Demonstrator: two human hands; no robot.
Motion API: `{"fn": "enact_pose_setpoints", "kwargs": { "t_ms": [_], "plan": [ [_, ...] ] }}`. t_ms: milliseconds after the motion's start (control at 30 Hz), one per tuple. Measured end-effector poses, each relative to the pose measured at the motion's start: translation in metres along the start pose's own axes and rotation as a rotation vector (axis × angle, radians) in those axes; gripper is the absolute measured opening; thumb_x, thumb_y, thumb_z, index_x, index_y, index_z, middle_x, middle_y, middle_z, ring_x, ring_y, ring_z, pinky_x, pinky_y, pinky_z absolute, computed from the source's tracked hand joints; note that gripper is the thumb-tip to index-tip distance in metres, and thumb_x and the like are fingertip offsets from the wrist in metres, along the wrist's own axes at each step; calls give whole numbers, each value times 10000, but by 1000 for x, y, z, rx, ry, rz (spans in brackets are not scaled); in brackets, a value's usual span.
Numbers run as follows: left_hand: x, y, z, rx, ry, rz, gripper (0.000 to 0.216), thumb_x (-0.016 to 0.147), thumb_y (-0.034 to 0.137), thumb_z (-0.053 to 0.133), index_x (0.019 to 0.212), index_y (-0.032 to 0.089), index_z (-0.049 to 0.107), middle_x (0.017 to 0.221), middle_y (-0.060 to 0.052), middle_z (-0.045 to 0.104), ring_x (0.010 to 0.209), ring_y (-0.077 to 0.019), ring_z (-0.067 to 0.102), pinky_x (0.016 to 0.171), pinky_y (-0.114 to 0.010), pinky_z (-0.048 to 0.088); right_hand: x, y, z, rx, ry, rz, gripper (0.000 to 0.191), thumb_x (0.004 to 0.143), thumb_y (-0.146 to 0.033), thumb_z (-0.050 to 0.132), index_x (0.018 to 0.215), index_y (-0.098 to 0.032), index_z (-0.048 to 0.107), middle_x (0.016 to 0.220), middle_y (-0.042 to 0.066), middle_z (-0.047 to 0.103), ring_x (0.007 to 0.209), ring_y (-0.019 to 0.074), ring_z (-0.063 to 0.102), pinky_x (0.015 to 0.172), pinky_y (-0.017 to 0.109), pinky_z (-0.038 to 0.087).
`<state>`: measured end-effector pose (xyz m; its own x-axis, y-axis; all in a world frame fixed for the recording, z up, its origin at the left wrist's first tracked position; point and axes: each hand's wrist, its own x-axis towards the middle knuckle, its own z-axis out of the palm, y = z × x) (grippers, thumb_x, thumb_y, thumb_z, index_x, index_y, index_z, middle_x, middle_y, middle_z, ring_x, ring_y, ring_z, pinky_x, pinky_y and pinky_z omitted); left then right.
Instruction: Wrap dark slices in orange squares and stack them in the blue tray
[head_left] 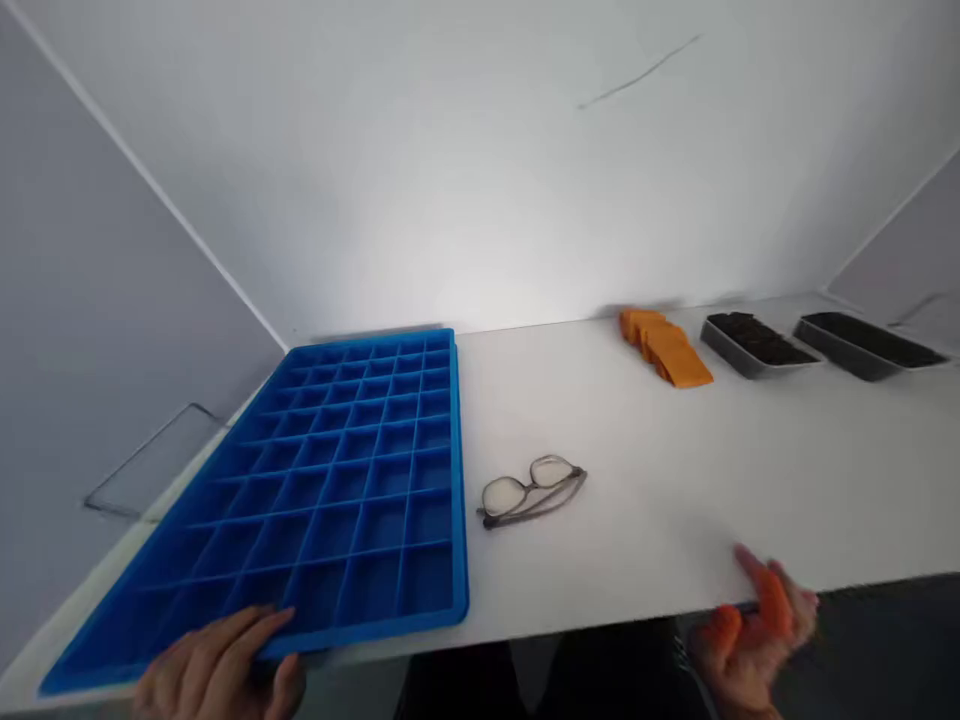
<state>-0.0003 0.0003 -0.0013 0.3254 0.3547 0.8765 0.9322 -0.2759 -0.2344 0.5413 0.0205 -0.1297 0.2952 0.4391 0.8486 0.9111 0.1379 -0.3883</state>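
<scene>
The tray point(460, 540) seemed light, stiff; your left hand point(210, 670) lapped its graspable rim, tightness unclear; your right hand point(752, 655) had parted fingers

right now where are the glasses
In the head view, the glasses lie near the middle of the white table, just right of the blue compartment tray and to the left of the right hand.
</scene>
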Motion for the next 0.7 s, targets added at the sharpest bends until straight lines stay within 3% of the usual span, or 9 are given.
{"fn": "enact_pose_setpoints", "kwargs": {
  "t_ms": [333,500,567,633,700],
  "plan": [
    [4,2,2,25,9,23,338,939,462,597,823,168,715,734,-96,690,652,-226,601,671,-383,410,2,-3,-8,-30,-122,19,651,996,-423,433,1603,-188,443,1444,234,554,1465,483,431,1177,852,258],
    [9,5,3,25,19,32,311,945,443,595,831,178,711,774,-91,693,672,-224,608,700,-396,422,-24,15,-32,-48,-227,92,891,946,-395,564,1712,-372,109,1708,152,290,1589,493,278,1160,803,388],
    [11,6,2,14,14,23,274,940,422,612,859,186,726,803,-84,696,685,-217,610,701,-385,427,-41,18,-47,-62,-283,128,927,946,-433,563,1714,-394,46,1688,180,319,1549,516,346,1059,809,465],
    [12,7,2,0,15,24,265,936,422,627,877,189,739,810,-82,694,682,-209,604,685,-368,421,-61,11,-56,-34,-421,117,797,970,-462,534,1696,-365,219,1529,217,525,1372,504,565,937,752,559],
    [12,7,2,10,24,25,291,942,437,624,877,181,745,800,-89,695,686,-215,605,678,-365,410,-82,-9,-53,55,-659,49,506,1001,-462,524,1488,-335,566,1272,149,707,1122,367,727,890,586,636]
  ]
}}
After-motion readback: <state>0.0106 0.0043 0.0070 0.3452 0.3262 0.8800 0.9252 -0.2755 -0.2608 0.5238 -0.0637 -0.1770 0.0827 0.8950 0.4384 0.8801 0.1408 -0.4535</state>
